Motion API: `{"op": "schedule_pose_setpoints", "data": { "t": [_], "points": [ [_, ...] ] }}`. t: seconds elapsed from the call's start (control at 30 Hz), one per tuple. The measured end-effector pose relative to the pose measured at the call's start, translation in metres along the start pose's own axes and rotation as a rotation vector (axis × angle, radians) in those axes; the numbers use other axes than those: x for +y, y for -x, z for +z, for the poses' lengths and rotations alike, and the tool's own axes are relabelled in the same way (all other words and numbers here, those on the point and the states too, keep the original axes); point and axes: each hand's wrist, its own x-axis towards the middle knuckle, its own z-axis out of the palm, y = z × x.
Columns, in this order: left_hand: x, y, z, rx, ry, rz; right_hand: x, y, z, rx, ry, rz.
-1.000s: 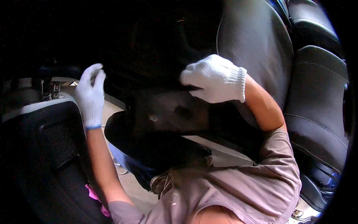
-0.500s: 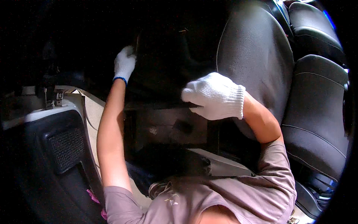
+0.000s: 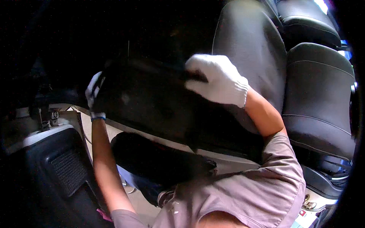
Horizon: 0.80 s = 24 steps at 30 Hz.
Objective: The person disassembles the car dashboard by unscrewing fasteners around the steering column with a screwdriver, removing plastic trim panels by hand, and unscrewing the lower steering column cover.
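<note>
Both gloved hands, left hand [image 3: 93,95] and right hand [image 3: 218,81], grip the black floor mat [image 3: 152,102]; tilted, it may snag the seat [image 3: 251,57].

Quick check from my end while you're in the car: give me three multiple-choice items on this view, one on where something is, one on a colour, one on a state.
1. Where is the left hand?
A. on the left edge of the black mat
B. on the seat back
C. on the door panel

2. What colour are the gloves on both hands?
A. blue
B. black
C. white

3. What is the right hand doing?
A. hanging free
B. gripping the mat's upper edge
C. lying flat on the floor

Answers:
1 A, the gloved fingers wrap round the mat's left edge.
2 C, both gloves show white against the dark mat.
3 B, its fingers curl over the mat's top edge beside the grey seat.
</note>
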Motion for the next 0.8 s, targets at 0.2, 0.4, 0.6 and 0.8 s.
{"op": "schedule_pose_setpoints", "data": {
  "t": [0.2,0.4,0.6,0.8],
  "points": [
    [0.086,0.005,-0.011,0.054,0.106,0.025,0.071,-0.061,-0.016,0.277,0.331,-0.011],
    [0.088,0.012,-0.017,0.021,0.074,-0.020,0.147,-0.149,-0.037,-0.029,0.848,0.250],
    [0.082,0.011,-0.008,0.039,0.060,0.021,0.220,-0.166,-0.047,-0.032,0.981,0.318],
    [0.081,0.008,-0.011,0.039,0.036,0.021,0.211,-0.170,-0.049,-0.027,0.939,0.384]
  ]
}}
